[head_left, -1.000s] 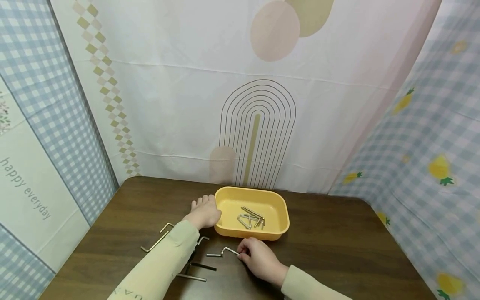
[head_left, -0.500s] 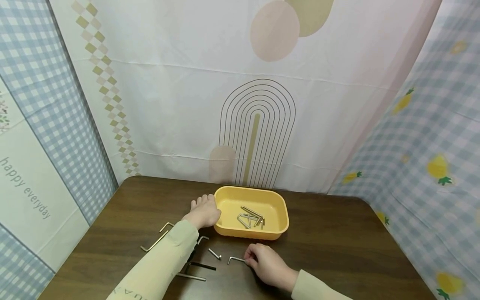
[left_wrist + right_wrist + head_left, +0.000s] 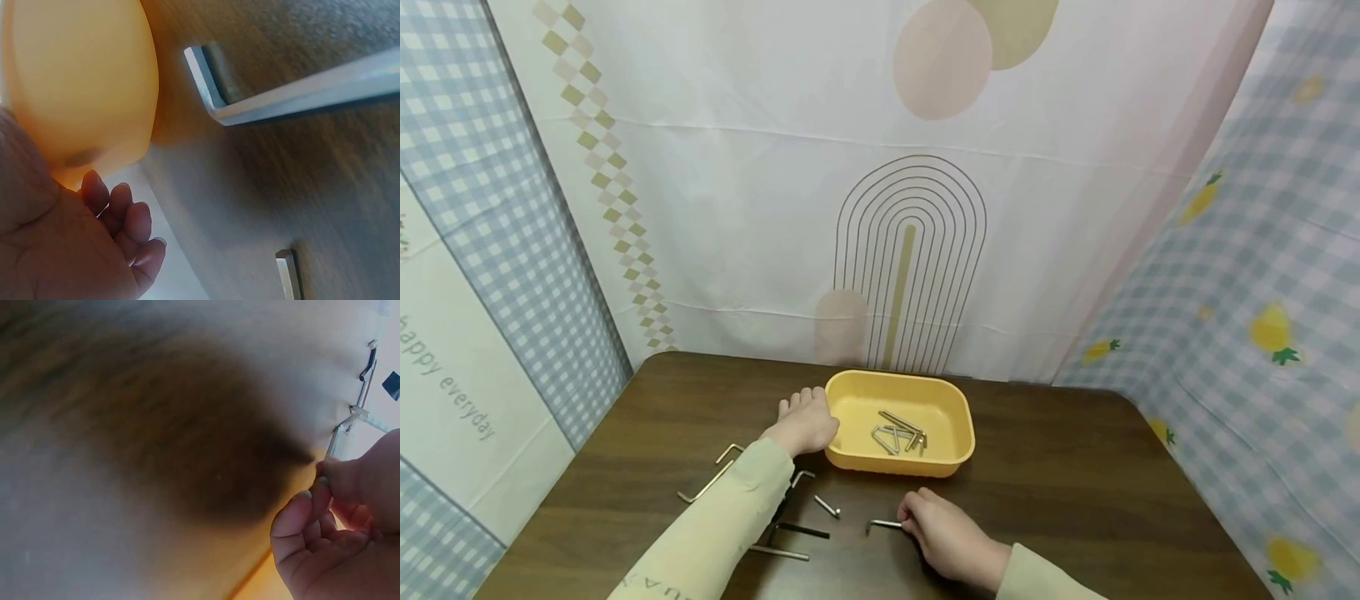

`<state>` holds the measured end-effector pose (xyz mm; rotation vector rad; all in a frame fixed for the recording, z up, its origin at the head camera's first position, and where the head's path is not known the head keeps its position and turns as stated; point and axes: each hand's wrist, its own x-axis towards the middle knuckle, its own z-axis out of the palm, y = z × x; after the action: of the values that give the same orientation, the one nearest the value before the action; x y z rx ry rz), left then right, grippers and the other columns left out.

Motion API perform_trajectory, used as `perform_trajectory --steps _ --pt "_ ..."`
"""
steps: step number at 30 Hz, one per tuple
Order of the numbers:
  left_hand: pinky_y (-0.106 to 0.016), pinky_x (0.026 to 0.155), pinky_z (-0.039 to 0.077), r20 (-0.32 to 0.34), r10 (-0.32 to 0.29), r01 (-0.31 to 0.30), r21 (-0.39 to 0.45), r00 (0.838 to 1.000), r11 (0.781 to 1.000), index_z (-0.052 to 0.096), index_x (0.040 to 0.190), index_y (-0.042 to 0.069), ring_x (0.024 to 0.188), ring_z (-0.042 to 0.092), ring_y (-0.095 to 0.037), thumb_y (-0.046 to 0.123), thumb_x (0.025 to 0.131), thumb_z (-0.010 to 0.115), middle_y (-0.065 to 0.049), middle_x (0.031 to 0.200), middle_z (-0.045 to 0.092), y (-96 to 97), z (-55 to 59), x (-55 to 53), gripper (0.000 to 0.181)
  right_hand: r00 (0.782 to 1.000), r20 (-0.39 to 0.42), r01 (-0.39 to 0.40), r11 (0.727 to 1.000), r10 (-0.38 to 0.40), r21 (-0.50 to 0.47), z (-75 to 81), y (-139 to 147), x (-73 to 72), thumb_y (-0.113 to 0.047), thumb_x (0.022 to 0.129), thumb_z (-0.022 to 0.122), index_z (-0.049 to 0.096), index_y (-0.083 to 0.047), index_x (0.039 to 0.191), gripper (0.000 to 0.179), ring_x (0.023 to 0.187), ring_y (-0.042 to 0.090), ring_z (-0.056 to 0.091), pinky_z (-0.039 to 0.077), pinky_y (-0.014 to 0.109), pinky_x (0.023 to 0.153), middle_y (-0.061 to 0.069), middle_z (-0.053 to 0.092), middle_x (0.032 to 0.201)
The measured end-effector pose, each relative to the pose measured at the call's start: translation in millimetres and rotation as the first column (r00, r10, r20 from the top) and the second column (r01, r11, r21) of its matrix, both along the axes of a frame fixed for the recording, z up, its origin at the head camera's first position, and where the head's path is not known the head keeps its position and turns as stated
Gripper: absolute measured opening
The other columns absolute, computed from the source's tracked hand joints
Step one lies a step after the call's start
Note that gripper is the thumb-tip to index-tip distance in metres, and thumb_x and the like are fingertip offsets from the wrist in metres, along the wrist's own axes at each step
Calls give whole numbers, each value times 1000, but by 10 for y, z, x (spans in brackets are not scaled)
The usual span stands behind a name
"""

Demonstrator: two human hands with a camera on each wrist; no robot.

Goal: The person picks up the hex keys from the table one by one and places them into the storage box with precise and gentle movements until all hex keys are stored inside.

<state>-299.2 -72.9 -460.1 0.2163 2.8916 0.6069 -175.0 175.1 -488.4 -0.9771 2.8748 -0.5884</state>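
My right hand (image 3: 946,533) pinches an L-shaped silver hex key (image 3: 887,524) between thumb and fingertips, close over the table in front of the yellow bin (image 3: 891,462). Its bent end points left, away from the hand. My left hand (image 3: 808,421) is at the bin's left end, its thumb over the rim. In the left wrist view its fingers (image 3: 137,222) curl beside the bin's outer wall (image 3: 94,81). Several hex keys (image 3: 901,433) lie inside the bin. A short silver hex key (image 3: 827,506) lies on the table between the hands.
More hex keys lie left of the bin: a black one (image 3: 805,530), a long silver one (image 3: 781,552) and a brass-toned one (image 3: 707,483). My left forearm (image 3: 718,517) covers part of them. The wooden table (image 3: 1060,467) ends at a curtain (image 3: 760,250) behind.
The right hand has drawn its hex key to the right, apart from the short one, which has turned on the table. The left hand stays at the bin.
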Motion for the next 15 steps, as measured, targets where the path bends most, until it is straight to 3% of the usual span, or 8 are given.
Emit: perform_trajectory --steps 9,15 --pt "-48 91 27 2 -10 10 0 1000 1000 45 121 -1 103 40 -33 28 95 50 -14 105 44 3 -32 -6 40 988 -147 -53 998 55 19 168 114 12 -7 92 62 58 -15 85 12 68 1 41 42 19 63 -10 39 80" --pt "-49 90 27 -29 -11 11 3 1000 1000 46 118 -2 103 41 -34 28 93 52 -14 104 45 -4 -43 -15 39 956 -281 -97 995 83 -37 328 162 -86 -4 90 65 58 -14 85 13 73 2 45 44 19 65 -10 43 83"
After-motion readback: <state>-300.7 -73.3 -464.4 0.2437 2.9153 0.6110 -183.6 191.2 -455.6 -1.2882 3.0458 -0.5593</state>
